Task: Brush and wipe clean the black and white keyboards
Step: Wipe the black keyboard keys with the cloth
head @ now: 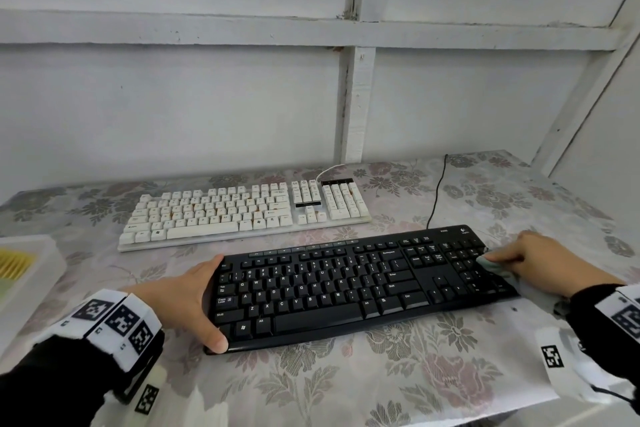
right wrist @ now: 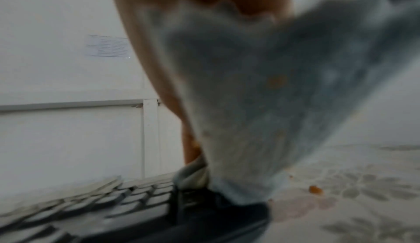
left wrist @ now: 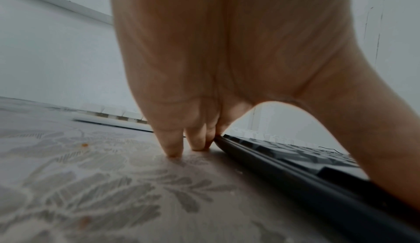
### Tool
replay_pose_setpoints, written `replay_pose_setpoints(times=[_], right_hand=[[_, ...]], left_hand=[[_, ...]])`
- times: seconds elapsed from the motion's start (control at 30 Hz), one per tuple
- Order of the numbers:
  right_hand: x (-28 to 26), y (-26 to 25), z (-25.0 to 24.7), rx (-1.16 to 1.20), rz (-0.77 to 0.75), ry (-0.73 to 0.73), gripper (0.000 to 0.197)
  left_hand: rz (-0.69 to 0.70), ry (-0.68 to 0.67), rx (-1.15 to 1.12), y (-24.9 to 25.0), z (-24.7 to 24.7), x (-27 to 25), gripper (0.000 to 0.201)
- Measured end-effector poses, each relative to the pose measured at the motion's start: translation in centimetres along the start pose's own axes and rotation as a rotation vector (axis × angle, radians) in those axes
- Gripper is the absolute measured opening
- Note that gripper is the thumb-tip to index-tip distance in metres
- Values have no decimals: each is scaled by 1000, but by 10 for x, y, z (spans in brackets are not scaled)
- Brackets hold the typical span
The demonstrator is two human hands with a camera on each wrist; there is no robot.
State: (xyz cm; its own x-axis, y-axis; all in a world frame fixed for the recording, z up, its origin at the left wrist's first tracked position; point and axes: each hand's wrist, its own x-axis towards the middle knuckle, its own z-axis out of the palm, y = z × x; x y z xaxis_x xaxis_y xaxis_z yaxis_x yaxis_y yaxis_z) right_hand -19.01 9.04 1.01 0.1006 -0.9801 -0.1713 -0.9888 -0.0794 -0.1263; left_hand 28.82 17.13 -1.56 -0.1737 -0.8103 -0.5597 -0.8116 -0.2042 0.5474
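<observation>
The black keyboard (head: 360,284) lies flat on the desk (head: 381,378), nearest you; it looks light, rigid and liable to slide on the floral cover, so brace it at its end edges. Your left hand (head: 187,302) does that, fingers and thumb spread straight against the left end. Your right hand (head: 530,258) pinches a grey cleaning cloth (head: 491,262) onto the number pad. The white keyboard (head: 242,211) waits behind.

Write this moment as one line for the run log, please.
step: wiping black keyboard | left hand: steadies its left end | right hand: presses cloth on number pad | white keyboard: behind, untouched
</observation>
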Motion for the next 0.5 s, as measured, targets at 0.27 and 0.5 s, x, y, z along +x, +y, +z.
replay_pose_setpoints(times=[0.27,0.5], right_hand=[[-7,-59,-9,121,-79,60,16],[-47,-248,16,160,-645,-218,29]], left_hand=[[-20,-4,10,-1,-1,1,160],[0,19,-4,4,1,1,135]])
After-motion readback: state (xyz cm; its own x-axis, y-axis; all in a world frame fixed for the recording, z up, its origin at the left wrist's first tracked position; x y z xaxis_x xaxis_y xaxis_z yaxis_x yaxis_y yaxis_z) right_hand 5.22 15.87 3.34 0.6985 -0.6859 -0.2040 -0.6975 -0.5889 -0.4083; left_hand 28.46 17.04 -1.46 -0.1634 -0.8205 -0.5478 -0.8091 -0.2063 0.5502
